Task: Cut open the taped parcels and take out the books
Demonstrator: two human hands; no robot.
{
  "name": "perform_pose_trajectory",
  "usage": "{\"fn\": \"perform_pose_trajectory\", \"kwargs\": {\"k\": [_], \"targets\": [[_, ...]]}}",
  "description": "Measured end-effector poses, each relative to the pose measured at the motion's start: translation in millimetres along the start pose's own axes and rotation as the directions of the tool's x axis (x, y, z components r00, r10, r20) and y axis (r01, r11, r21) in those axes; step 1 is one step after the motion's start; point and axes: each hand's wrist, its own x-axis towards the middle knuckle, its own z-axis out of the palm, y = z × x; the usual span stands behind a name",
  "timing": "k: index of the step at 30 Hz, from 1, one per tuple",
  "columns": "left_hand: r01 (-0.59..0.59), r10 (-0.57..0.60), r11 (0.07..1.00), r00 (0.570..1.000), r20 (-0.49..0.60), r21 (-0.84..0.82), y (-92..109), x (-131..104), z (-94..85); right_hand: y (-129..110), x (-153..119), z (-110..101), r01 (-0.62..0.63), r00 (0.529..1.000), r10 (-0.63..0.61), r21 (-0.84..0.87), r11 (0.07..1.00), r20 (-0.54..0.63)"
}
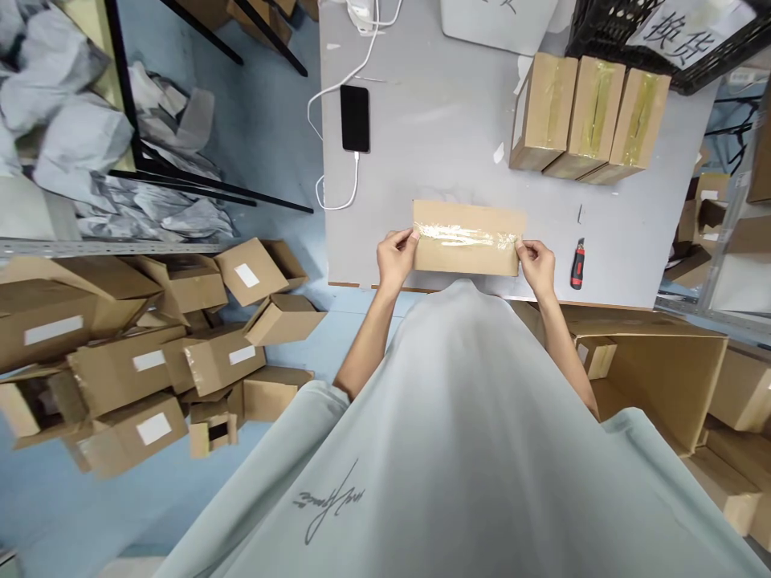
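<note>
A closed cardboard box [467,258] lies at the table's front edge, with shiny clear tape running along its top. At its left end my left hand [398,255] pinches the end of the box near the tape. My right hand [536,263] is closed at the right end in the same way, thumb and fingers together on the box. To the right of it a red and black utility knife [577,265] rests on the table. Three taped boxes [593,112] stand side by side farther back on the right.
On the grey table [422,120] lie a phone [355,119] with a white cable and a silver laptop [499,20]. A black crate [662,36] is at the back right. A large open carton [656,377] stands below right; several boxes [226,357] lie left.
</note>
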Motion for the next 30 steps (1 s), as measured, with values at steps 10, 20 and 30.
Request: {"fn": "perform_pose_trajectory", "kwargs": {"k": [10, 20, 30], "targets": [[0.209, -0.203, 0.973, 0.977, 0.070, -0.099, -27, 2, 5.2, 38, -1, 7, -0.100, 0.993, 0.095, 0.075, 0.992, 0.065], [0.361, -0.344, 0.932, 0.906, 0.247, -0.025, -64, -14, 7.3, 81, -18, 23, -0.244, 0.943, 0.220, 0.069, 0.967, 0.251], [0.250, -0.223, 0.967, 0.930, 0.293, -0.058, -45, -24, 2.2, 49, -20, 17, -0.125, 0.968, 0.087, 0.152, 0.980, 0.237]]}}
